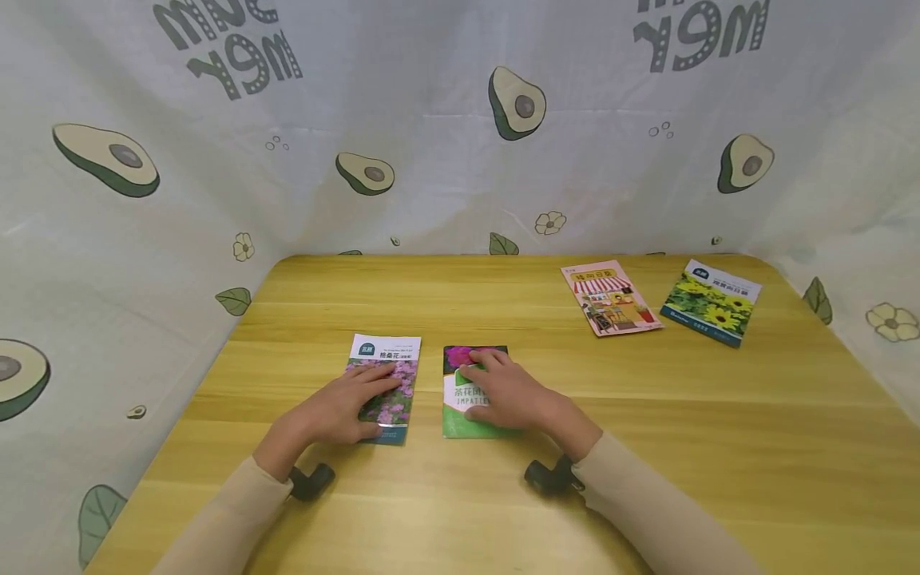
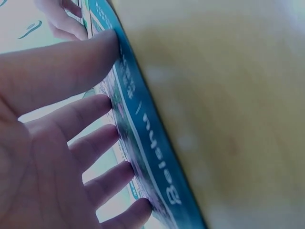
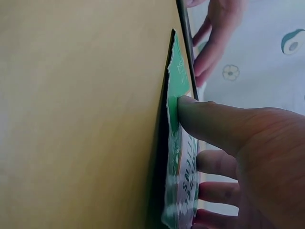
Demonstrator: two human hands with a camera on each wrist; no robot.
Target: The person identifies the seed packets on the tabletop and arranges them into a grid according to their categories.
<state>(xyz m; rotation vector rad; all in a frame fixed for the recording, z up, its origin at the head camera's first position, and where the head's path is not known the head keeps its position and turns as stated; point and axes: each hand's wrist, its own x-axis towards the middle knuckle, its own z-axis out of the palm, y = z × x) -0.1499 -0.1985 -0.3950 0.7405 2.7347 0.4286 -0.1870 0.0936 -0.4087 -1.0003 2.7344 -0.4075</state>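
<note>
My left hand [image 1: 343, 409] rests on a seed packet [image 1: 395, 399] with pink-purple flowers, a white top and a blue bottom band. In the left wrist view, thumb and fingertips touch the face of this packet [image 2: 143, 129], spread apart. Just to its right lies a green and white seed packet [image 1: 460, 419], marked with an impatiens name and a magenta flower. On it my right hand [image 1: 517, 395] lays its fingers, covering its right part. The right wrist view shows the thumb touching the green end of this packet [image 3: 175, 114], whose near edge stands slightly off the table.
A pink packet [image 1: 611, 299] with a shop drawing lies toward the back right of the wooden table [image 1: 683, 463]. Beside it is a packet with yellow flowers [image 1: 711, 303]. An avocado-print cloth [image 1: 431, 104] hangs behind and around the table.
</note>
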